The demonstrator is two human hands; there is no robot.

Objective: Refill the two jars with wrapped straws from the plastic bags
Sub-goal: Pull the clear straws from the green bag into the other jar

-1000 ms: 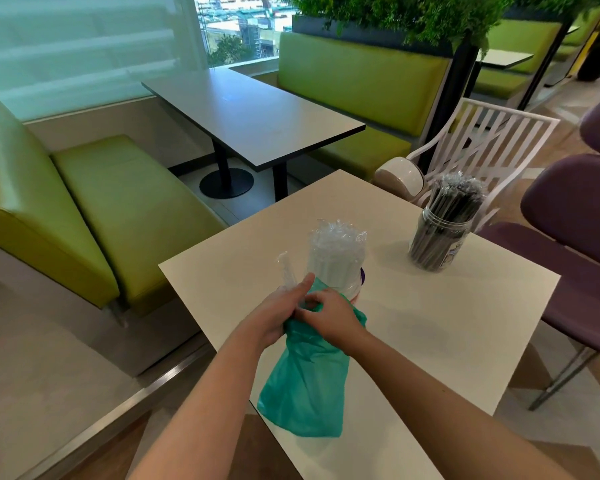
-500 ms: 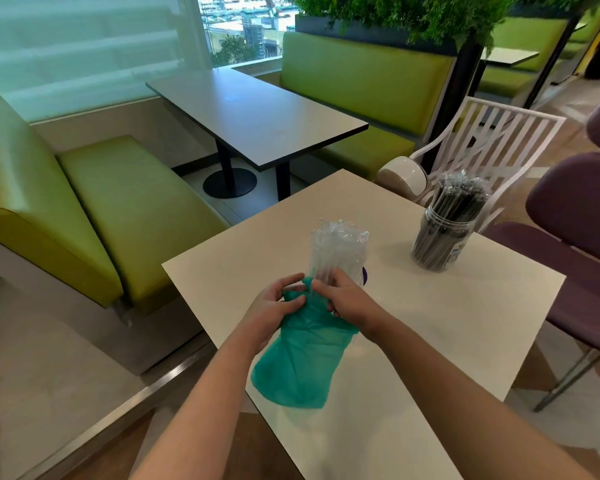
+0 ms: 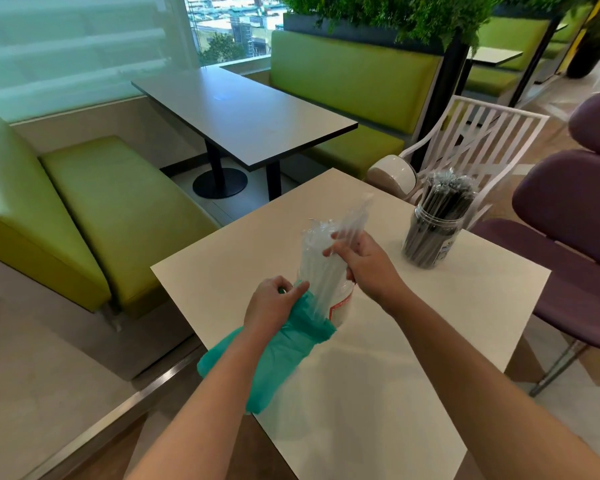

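A green plastic bag lies on the cream table, hanging over its near-left edge. My left hand grips the bag's mouth. A bundle of clear wrapped straws stands up out of the bag, in front of a clear jar with a red-edged label. My right hand holds a few clear wrapped straws lifted up and to the right of the bundle. At the far right of the table stands a second jar packed with dark wrapped straws.
A white slatted chair and purple chairs stand beyond the table's far and right sides. A grey table and green benches lie to the left and ahead. The floor drops away at the table's left edge.
My right hand has let go of the bag's mouth and risen with a few clear straws, up and to the right. More of the straw bundle shows above the bag. The left hand stays on the bag.
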